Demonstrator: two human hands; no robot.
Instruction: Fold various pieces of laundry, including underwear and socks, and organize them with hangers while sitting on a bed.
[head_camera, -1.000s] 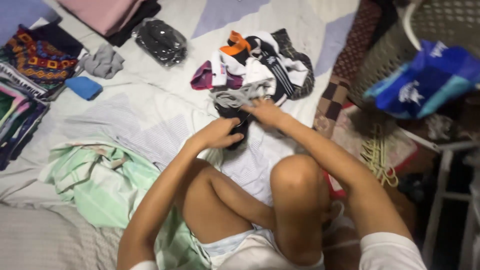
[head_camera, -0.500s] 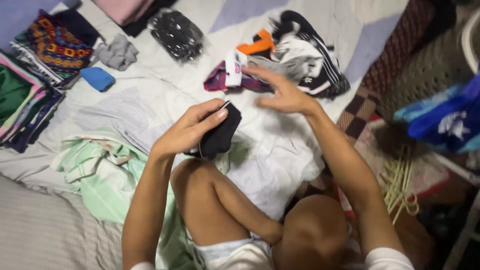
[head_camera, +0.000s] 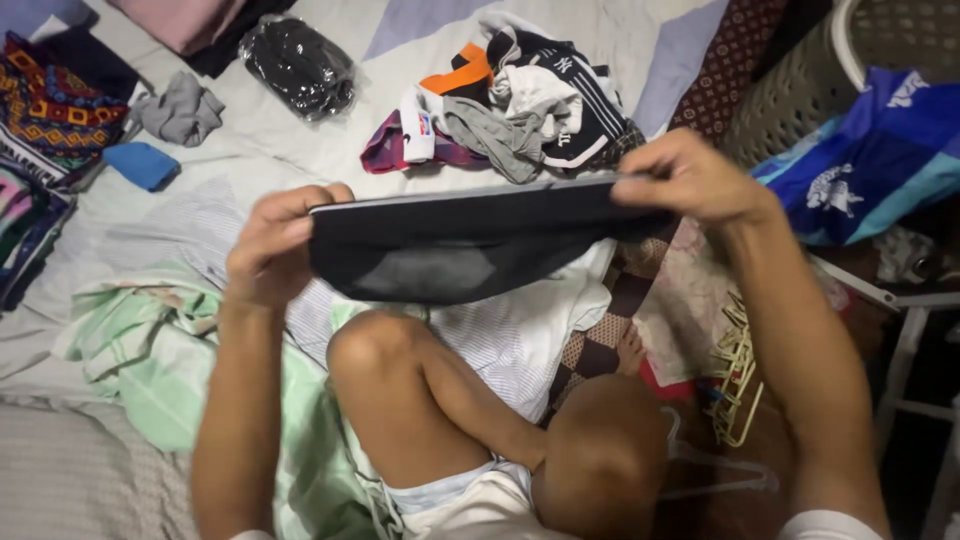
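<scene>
I hold a black garment (head_camera: 450, 245) stretched wide in front of me above my bent knees. My left hand (head_camera: 275, 245) grips its left end and my right hand (head_camera: 685, 180) grips its right end, pulling the waistband taut. Behind it on the bed lies a pile of unfolded clothes (head_camera: 505, 105) in black, white, grey, orange and maroon.
A black bundle in clear plastic (head_camera: 300, 65), a grey cloth (head_camera: 180, 112) and a blue cloth (head_camera: 142, 163) lie at the back left beside stacked patterned clothes (head_camera: 55, 95). A green sheet (head_camera: 150, 350) is on my left. A laundry basket (head_camera: 800, 90), blue bag (head_camera: 880, 160) and hangers (head_camera: 735, 385) are at right.
The black garment was bunched in my left hand; now both hands have lifted it and pulled it out flat between them. My right hand came back from the clothes pile.
</scene>
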